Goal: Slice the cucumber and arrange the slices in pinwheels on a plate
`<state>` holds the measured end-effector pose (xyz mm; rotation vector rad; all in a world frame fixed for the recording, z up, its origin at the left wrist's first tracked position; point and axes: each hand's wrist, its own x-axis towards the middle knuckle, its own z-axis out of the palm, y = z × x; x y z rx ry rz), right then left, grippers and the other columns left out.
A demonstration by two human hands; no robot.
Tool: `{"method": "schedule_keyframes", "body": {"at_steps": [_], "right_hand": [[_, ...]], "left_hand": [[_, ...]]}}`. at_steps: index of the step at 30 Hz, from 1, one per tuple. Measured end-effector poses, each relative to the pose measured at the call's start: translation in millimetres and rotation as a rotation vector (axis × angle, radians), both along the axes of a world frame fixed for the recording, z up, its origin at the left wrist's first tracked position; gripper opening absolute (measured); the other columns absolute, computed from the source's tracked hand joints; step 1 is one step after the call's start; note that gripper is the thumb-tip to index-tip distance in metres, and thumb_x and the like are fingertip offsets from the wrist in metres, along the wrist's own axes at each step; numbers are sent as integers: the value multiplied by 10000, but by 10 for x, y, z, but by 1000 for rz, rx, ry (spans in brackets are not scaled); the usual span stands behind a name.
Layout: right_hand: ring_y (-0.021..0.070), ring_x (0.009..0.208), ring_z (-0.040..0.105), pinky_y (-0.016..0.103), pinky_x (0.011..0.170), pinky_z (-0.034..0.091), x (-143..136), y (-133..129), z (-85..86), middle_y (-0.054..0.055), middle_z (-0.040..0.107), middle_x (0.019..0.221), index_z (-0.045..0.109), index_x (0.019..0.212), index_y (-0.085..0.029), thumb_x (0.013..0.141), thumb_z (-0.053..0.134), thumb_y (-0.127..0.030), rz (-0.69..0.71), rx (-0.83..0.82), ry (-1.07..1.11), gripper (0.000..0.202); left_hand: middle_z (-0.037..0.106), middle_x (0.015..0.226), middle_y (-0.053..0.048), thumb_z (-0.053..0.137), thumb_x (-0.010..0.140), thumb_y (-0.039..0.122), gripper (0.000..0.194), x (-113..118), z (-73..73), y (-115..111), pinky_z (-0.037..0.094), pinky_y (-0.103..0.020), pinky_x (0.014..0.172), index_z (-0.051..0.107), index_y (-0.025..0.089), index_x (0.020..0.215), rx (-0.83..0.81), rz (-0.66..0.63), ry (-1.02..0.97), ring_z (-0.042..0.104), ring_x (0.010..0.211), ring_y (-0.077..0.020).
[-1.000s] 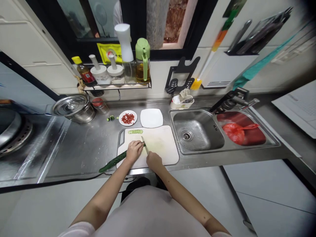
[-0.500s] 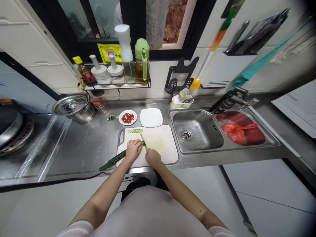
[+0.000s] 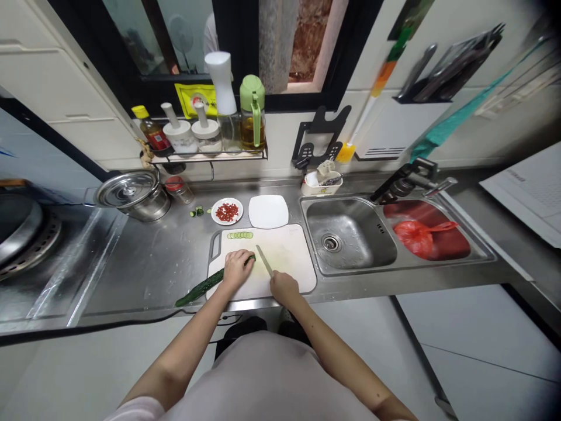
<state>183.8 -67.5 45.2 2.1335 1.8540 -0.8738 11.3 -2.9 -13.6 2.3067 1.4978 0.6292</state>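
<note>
The left forearm [image 3: 190, 339] and right forearm [image 3: 339, 354] are extended bare across the front edge of the counter [image 3: 144, 251], both angled inward. The left hand [image 3: 238, 269] is laid palm down, its fingers curled and held together, slightly farther from that edge. The right hand [image 3: 284, 288] is clenched in a fist, set nearer the edge, a small gap being left between the two.

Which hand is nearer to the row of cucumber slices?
Left. The left hand holds the cucumber just nearside of the slices; the right hand, holding the knife, is farther off, rightward.
</note>
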Motion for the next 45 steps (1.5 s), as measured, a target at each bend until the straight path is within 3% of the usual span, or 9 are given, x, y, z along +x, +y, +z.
{"method": "schedule_keyframes", "body": {"at_steps": [8,15,23,31,37,45], "right_hand": [[248,950,673,333,771,468,49,23,-39,155,698,949,596,1080,-142,929,354,-145,102,86,-117,285],[247,912,685,320,734,467,91,59,-50,162,697,911,582,1084,-128,918,383,-132,129,93,-131,259],[251,915,685,316,736,469,96,66,-26,165,698,919,594,1070,-122,918,373,-118,136,89,-148,268],[252,907,689,314,729,473,96,72,-48,155,700,912,597,1056,-122,925,359,-118,140,106,-159,271],[251,912,689,319,725,477,95,78,-55,153,703,917,596,1050,-136,925,357,-111,143,87,-160,271],[251,906,691,320,726,489,106,59,-99,155,702,900,598,1068,-137,934,337,-125,156,123,-182,293]], "left_hand": [[656,1100,-67,488,915,328,277,46,102,116,409,-394,925,622,246,1143,2,27,-85,568,1047,-231],[592,1206,-64,594,796,278,376,95,323,314,294,-493,1071,642,301,1168,-42,-275,93,478,1177,-274],[599,1136,-69,658,699,275,258,151,296,427,187,-599,1106,695,284,953,-30,-380,195,471,1170,-304],[622,1051,-53,636,712,251,208,160,356,439,209,-563,1113,672,269,916,-40,-427,183,505,1115,-272],[665,945,-32,571,803,206,126,172,423,470,204,-518,1130,668,267,855,-33,-506,172,543,1049,-229],[672,882,-33,557,848,221,105,207,530,485,239,-471,1095,660,228,830,-12,-552,278,551,958,-209]]}}
